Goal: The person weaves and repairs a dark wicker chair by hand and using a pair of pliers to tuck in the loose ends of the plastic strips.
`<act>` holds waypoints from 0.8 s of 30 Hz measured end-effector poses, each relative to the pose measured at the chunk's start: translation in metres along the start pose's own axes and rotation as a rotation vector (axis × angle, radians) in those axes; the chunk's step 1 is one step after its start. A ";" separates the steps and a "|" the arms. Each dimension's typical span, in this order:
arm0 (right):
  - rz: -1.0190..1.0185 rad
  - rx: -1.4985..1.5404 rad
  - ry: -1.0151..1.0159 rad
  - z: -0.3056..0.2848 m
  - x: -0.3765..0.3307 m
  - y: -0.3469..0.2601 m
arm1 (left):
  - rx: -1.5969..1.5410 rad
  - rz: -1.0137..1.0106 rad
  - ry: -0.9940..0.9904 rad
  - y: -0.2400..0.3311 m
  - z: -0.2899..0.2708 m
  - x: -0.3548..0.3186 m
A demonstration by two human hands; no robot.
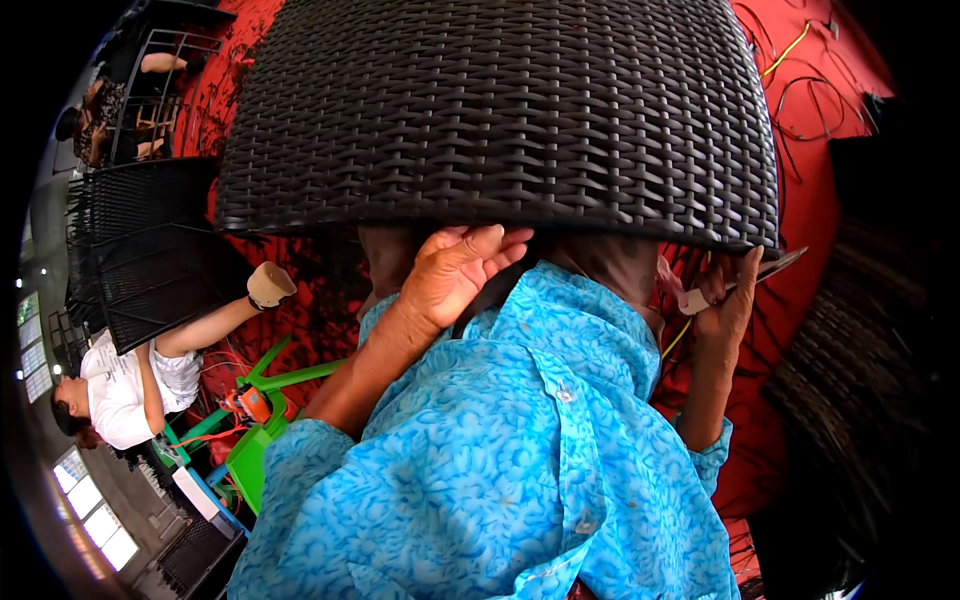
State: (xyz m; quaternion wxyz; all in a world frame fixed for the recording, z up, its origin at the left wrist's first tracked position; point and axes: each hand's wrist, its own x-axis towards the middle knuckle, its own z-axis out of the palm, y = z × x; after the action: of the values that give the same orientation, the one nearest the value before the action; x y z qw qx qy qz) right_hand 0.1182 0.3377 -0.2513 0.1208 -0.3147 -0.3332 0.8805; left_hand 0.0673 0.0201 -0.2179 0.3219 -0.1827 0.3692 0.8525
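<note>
A dark woven wicker panel (500, 120), made of flat strips, lies across my lap with its near edge toward me. My left hand (450, 275) is at the middle of that edge, palm turned to the right. Its fingers are loosely bent and apart, the tips touching or just under the rim, with nothing visible in them. At the panel's near right corner, my right hand (722, 295) is closed around a knife (783, 263), whose pale blade points up to the right. The index finger is stretched up against the corner, and the handle is mostly hidden by my fingers.
Dark strip scraps lie on the red floor (740, 470). Cables (815, 105) coil at the far right, and a heap of dark strips (850, 370) is at the right. Leftward are a green stool (248, 465), an orange tool (248, 405) and a seated co-worker (115, 400) beside another woven piece (150, 250).
</note>
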 end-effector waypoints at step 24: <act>0.160 -0.329 0.036 0.010 -0.035 -0.029 | 0.035 0.319 0.281 0.022 0.008 0.005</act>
State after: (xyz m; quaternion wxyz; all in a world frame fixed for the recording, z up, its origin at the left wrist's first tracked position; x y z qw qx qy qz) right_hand 0.1389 0.3392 -0.2097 0.0032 -0.3713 -0.4446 0.8151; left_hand 0.0482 0.0167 -0.2040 0.1313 -0.2335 0.4497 0.8521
